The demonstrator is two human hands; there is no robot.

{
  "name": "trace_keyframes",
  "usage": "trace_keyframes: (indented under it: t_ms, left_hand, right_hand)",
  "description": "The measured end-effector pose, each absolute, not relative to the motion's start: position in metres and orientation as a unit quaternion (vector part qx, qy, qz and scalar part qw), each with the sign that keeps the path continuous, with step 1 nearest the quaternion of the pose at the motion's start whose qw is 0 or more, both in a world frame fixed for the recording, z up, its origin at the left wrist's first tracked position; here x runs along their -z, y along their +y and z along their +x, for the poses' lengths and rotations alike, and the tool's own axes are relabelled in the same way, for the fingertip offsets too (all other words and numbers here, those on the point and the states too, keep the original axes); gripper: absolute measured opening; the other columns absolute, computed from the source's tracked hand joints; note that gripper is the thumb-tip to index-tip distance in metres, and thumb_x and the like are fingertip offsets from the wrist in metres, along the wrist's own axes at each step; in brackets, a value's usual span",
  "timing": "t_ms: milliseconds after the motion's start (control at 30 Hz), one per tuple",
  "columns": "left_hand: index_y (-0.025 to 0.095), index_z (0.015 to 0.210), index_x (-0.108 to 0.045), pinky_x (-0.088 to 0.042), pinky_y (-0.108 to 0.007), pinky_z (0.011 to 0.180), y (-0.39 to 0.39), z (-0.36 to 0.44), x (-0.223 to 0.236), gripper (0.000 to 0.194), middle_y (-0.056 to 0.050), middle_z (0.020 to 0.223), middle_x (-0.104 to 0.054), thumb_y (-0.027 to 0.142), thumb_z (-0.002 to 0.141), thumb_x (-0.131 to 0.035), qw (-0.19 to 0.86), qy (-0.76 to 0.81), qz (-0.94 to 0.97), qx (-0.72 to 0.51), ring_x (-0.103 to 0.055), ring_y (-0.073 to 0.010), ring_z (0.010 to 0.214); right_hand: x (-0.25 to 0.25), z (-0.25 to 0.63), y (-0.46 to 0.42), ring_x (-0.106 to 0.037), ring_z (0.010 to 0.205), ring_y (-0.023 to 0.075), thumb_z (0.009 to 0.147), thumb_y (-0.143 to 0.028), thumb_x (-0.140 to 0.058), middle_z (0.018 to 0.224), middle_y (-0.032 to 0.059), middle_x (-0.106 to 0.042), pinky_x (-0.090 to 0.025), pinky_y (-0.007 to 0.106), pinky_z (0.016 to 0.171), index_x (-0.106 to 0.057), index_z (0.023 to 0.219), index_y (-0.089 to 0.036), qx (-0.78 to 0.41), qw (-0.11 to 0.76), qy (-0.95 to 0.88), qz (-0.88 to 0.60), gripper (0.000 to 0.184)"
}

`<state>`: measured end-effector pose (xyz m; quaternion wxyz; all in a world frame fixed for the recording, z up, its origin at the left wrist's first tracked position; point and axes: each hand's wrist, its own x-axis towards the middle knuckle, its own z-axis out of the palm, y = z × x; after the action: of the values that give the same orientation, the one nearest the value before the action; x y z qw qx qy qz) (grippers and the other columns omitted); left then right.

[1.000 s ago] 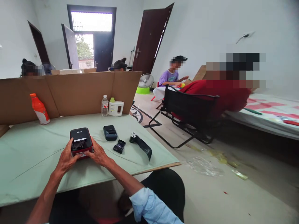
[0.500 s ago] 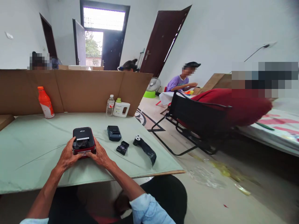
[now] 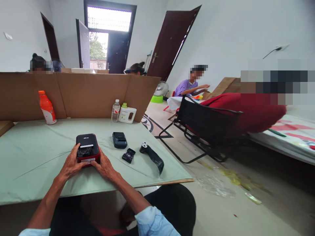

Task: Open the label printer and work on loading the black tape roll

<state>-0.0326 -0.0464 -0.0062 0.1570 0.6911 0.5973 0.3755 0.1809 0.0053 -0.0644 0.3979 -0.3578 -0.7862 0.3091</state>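
Observation:
A small black and red label printer (image 3: pixel 87 148) sits on the pale green table top (image 3: pixel 31 154) in front of me. My left hand (image 3: pixel 70 163) grips its left side and my right hand (image 3: pixel 103 165) grips its right side, fingers curled against the casing. To the right of it lie a smaller dark printer (image 3: pixel 119 140), a small black part (image 3: pixel 129 155) and a black roll with a loose strip (image 3: pixel 152 156), all untouched.
A cardboard screen (image 3: pixel 93 95) stands along the table's far edge, with an orange bottle (image 3: pixel 46 107), a water bottle (image 3: pixel 115 111) and a white jug (image 3: pixel 127 114) before it. A person in red leans over a black folding chair (image 3: pixel 209 126) at right. Other people sit beyond.
The view has shifted slightly between frames. Both hands stay on the printer's sides in much the same grip. The person in red has leaned a little further right.

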Motion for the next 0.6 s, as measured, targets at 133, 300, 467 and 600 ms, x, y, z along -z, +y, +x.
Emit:
trace_keyframes:
  t_ms: [133,300,467,600]
  left_hand:
    - [0.018,0.158,-0.034,-0.038,-0.052,0.121,-0.046,-0.042,0.006,0.096,-0.019,0.16,-0.045,0.049,0.078,-0.076,0.148,0.604,0.678,-0.391,-0.047,-0.0348,0.146]
    - [0.017,0.157,-0.035,-0.044,-0.051,0.116,-0.046,-0.071,-0.008,0.1,-0.018,0.155,-0.051,0.054,0.074,-0.076,0.129,0.638,0.641,-0.406,-0.055,-0.0354,0.139]
    - [0.015,0.155,-0.037,-0.05,-0.053,0.11,-0.044,-0.101,-0.012,0.103,-0.02,0.149,-0.056,0.062,0.071,-0.074,0.113,0.669,0.616,-0.4,-0.06,-0.0379,0.131]
    - [0.015,0.155,-0.037,-0.051,-0.054,0.109,-0.041,-0.109,-0.005,0.106,-0.022,0.149,-0.056,0.068,0.07,-0.072,0.097,0.678,0.609,-0.399,-0.061,-0.0396,0.131]
  right_hand:
    - [0.054,0.171,0.009,-0.045,0.145,0.0315,0.092,-0.039,-0.07,0.161,0.0151,-0.043,-0.039,0.051,0.119,-0.016,0.164,-0.023,-0.343,0.394,-0.781,-0.342,0.091]
    - [0.03,0.138,0.017,-0.048,0.144,0.0325,0.088,-0.04,-0.075,0.158,0.0147,-0.047,-0.04,0.05,0.118,-0.019,0.164,-0.022,-0.371,0.376,-0.784,-0.328,0.096]
    - [0.018,0.108,0.023,-0.055,0.135,0.0326,0.088,-0.046,-0.077,0.15,0.0129,-0.055,-0.047,0.048,0.111,-0.023,0.161,-0.025,-0.369,0.347,-0.795,-0.335,0.094]
    - [0.017,0.101,0.024,-0.059,0.129,0.0322,0.088,-0.049,-0.077,0.146,0.0132,-0.058,-0.05,0.046,0.106,-0.025,0.159,-0.023,-0.346,0.334,-0.808,-0.341,0.092]
